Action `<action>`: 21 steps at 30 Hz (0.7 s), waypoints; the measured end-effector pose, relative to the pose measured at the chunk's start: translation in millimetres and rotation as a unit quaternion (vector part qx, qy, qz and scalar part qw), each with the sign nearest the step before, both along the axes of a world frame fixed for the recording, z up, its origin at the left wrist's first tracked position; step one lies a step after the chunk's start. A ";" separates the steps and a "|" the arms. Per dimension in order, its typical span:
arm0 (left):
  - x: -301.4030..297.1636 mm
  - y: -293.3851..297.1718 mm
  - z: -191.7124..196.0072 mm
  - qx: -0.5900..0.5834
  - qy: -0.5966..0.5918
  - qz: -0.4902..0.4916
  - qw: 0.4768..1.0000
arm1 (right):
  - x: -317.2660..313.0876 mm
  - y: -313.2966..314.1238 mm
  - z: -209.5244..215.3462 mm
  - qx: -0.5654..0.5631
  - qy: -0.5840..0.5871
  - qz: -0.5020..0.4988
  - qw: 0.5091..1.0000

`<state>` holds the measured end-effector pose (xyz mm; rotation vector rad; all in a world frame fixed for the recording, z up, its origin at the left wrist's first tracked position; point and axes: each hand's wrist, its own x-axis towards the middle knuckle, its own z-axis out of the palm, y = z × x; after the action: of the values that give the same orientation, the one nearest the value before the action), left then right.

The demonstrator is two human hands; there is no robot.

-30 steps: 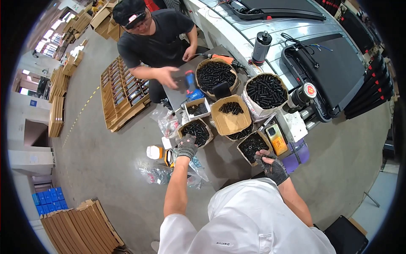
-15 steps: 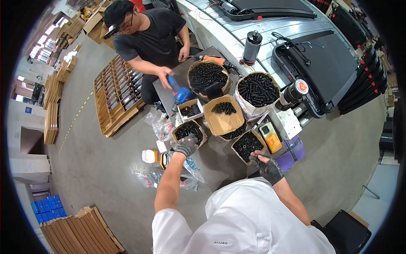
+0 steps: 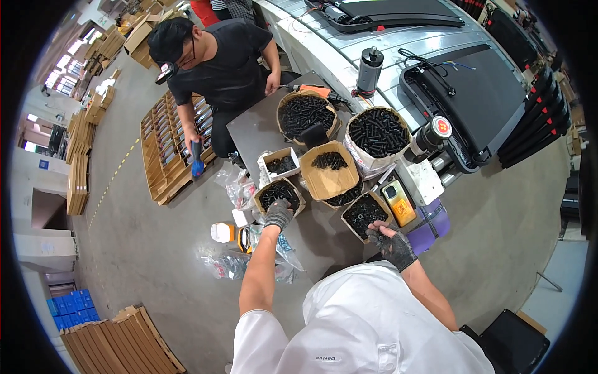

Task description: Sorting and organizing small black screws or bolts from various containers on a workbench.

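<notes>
My left hand (image 3: pixel 278 214), in a grey striped fingerless glove, reaches into a cardboard box (image 3: pixel 299 207) of small black screws (image 3: pixel 274 192). Its fingertips are down at the screws, and their grip is hidden. At the near edge of another cardboard box (image 3: pixel 349 228), holding black fasteners and ring-shaped washers (image 3: pixel 364 215), is my right hand (image 3: pixel 393 246), also gloved. Its thumb and fingers are bent together in a pinch; what they hold, if anything, is too small to make out.
Larger boxes of black bolts (image 3: pixel 305 113) and a bag of black bolts (image 3: pixel 379 132) stand farther back, beside a shallow cardboard tray (image 3: pixel 324 181). A phone (image 3: pixel 398 202) lies at right. Across the table (image 3: pixel 249 128), a co-worker (image 3: pixel 218 68) holds a blue tool (image 3: pixel 197 163).
The co-worker's hand has carried the blue tool from above the table leftward to the partitioned carton. My left forearm has swung slightly right, with its hand still at the screws. My right hand stays put.
</notes>
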<state>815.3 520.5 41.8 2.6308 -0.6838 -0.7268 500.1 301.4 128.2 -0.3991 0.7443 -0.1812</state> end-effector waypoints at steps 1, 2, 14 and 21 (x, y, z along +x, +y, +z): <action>-2.0 -9.3 7.5 0.061 0.010 -0.026 0.998 | -2.1 -1.3 1.5 -0.003 0.009 -0.004 1.000; -2.4 -9.4 12.1 0.052 0.023 -0.024 0.998 | -2.5 -0.9 3.4 -0.005 0.016 -0.005 1.000; -3.7 29.0 -15.7 -0.237 -0.060 0.094 0.965 | 7.6 6.2 3.7 0.001 -0.027 0.024 0.999; -67.8 -3.6 79.0 -0.357 0.234 0.246 0.870 | 16.8 6.2 12.2 -0.048 0.001 0.114 0.992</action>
<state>747.5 516.8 120.8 1.7315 -0.0812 -0.7249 516.9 307.6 140.4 -0.5718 0.6883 -0.0008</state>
